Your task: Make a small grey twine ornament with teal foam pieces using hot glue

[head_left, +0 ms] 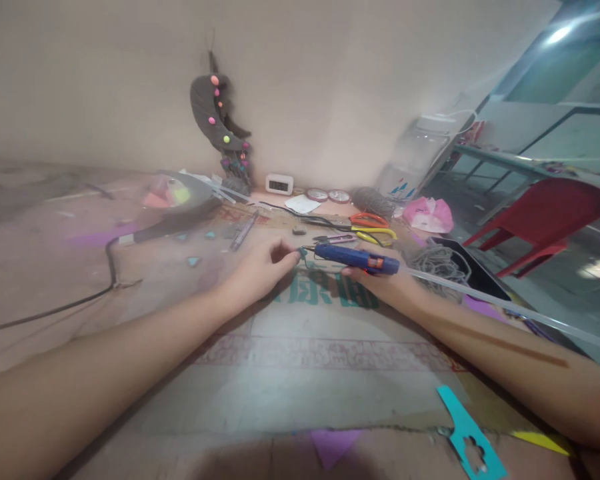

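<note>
My right hand [375, 272] is wrapped round a blue hot glue gun [347, 257], whose nozzle points left. A long clear glue stick [480, 297] runs out of its back end. Between the thumb and fingers of my left hand [270, 263] is a small dark teal piece [303, 254], right at the nozzle tip; its exact shape is too small to tell. Both hands hover over a printed cardboard sheet [300, 393]. Small teal triangles, one of them nearest [193, 261], lie left of my left hand. Beyond my hands lies a pink utility knife [335, 239].
A grey moon ornament [203, 107] with coloured dots hangs on the wall. Along the back are a white digital clock [279, 184], orange-handled scissors [369, 221] and a large bottle [413, 160]. Grey yarn [440, 263] fills a black tray at right. A teal cutout [467, 427] lies in front.
</note>
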Available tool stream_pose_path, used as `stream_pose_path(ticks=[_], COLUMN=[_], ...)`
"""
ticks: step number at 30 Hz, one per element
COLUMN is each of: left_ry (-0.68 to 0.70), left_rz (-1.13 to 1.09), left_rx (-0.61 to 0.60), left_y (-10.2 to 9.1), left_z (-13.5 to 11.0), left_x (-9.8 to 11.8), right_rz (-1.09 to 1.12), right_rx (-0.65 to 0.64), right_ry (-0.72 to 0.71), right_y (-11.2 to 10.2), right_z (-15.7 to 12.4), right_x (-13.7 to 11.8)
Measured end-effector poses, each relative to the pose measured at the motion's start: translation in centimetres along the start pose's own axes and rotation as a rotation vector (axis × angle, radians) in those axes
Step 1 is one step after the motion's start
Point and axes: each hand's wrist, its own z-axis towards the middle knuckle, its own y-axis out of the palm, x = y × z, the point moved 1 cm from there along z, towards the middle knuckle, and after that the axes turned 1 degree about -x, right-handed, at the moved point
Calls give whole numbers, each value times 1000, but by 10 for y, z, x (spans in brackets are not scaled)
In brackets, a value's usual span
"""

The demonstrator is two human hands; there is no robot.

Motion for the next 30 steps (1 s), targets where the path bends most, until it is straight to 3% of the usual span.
stream_pose_path(ticks=[11,30], left_ry=[-62,-55], left_rz=[-48,-75], left_rx=[14,10], left_y=[1,0], left_z=[1,1], left_x=[0,-1], right_rz=[11,-11], right_rx=[3,40], right_ry=[-19,-57], right_y=[0,1], right_z=[0,-1], right_x=[1,0])
